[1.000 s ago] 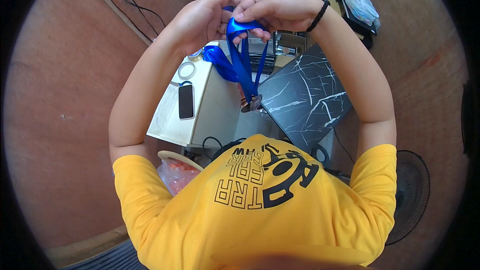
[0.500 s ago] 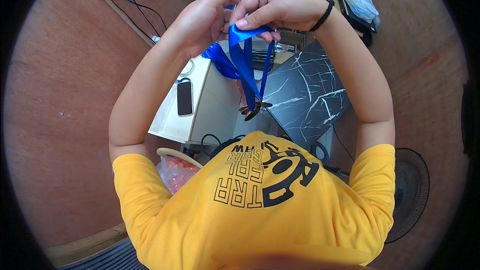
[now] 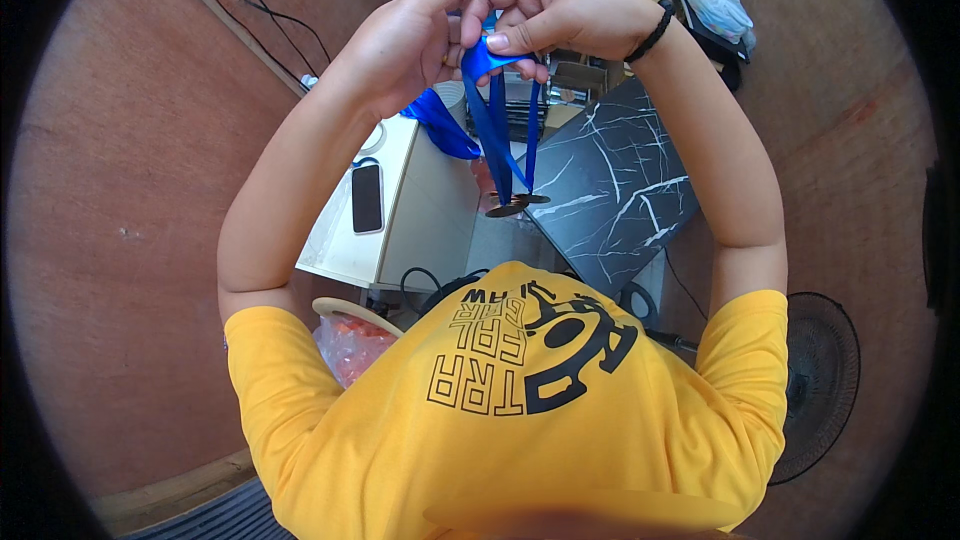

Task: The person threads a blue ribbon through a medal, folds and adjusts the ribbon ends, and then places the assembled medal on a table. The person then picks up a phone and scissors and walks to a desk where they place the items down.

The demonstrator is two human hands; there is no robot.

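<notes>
Blue ribbon (image 3: pixel 497 110) hangs w/ long axis running 12 to 6 o'clock, top end bunched at the hands, lower ends w/ two dark clips near the marble-look black table (image 3: pixel 610 195). Left hand (image 3: pixel 405 40) at 11, right hand (image 3: pixel 555 10) at 12; fingers of both pinched together on the ribbon's top. Ribbon is flat, shiny, bright blue, w/ a loose loop at 10. Dark phone (image 3: pixel 367 197) lies on white cabinet (image 3: pixel 350 250), long axis 12–6. Plastic-wrapped bundle (image 3: pixel 718 5) at 1 o'clock.
</notes>
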